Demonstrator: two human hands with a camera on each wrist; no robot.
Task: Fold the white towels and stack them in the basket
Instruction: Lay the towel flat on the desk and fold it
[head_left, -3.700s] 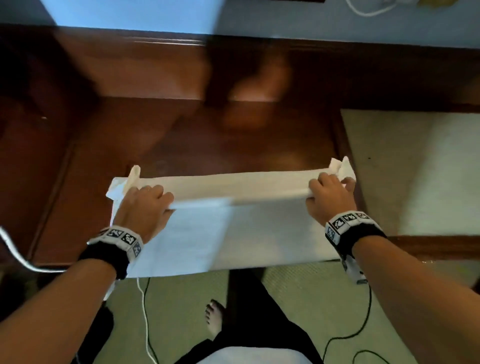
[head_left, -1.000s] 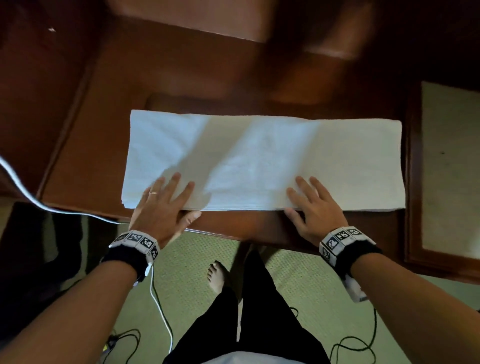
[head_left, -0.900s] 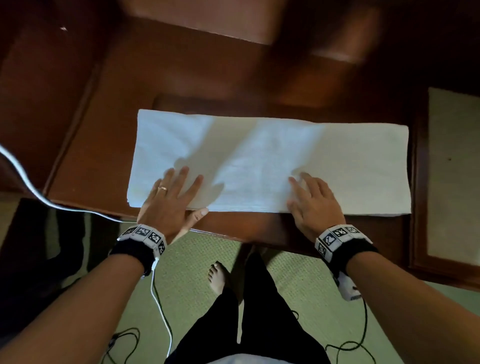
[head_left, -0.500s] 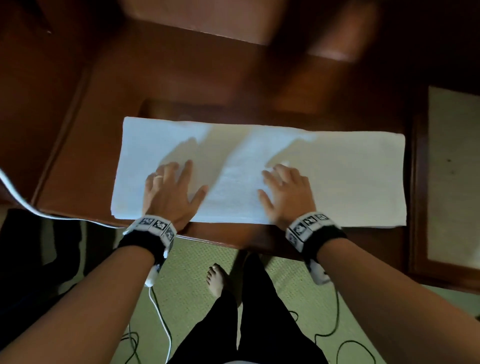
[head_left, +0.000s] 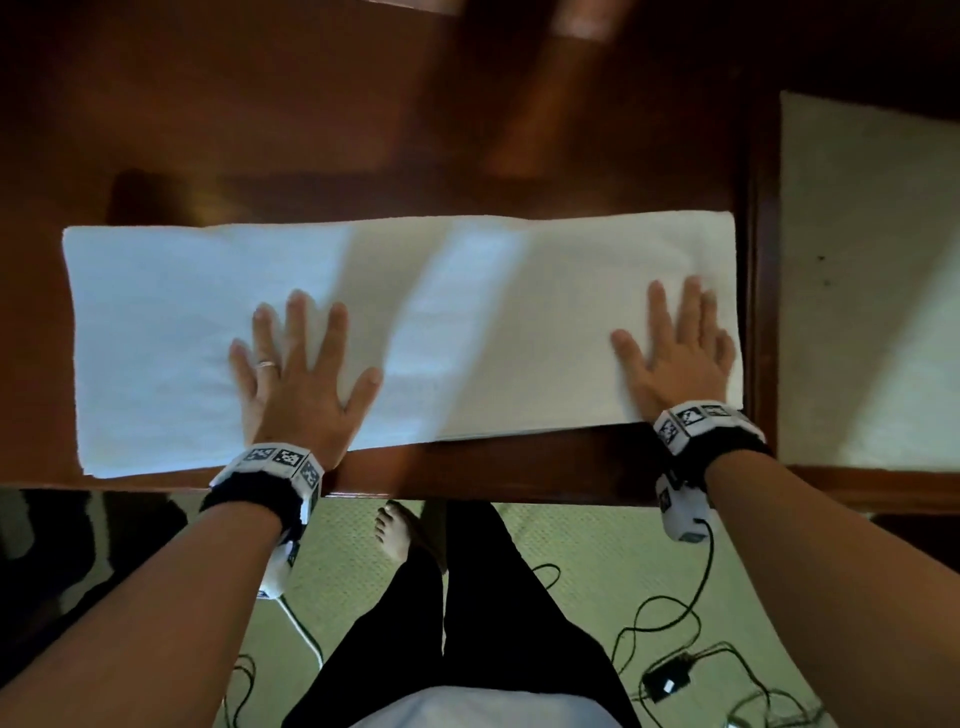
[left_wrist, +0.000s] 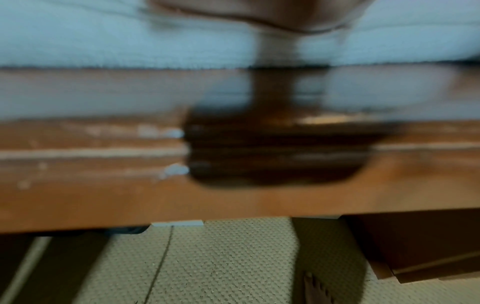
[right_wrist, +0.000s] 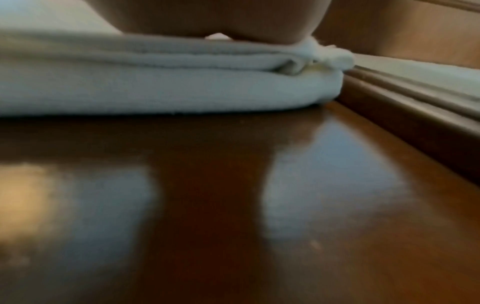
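- No words, brand names or numbers can be read anywhere from where I stand.
- The left wristband (head_left: 283, 460) carries black-and-white square code patterns, not letters.
- The right wristband (head_left: 693, 421) carries the same kind of patterns.
- Both wrist views are too blurred for any print.

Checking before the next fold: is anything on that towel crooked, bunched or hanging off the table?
Mostly tidy. The towel lies flat under both hands, but its layers bunch unevenly at the right end, by the table's raised edge.
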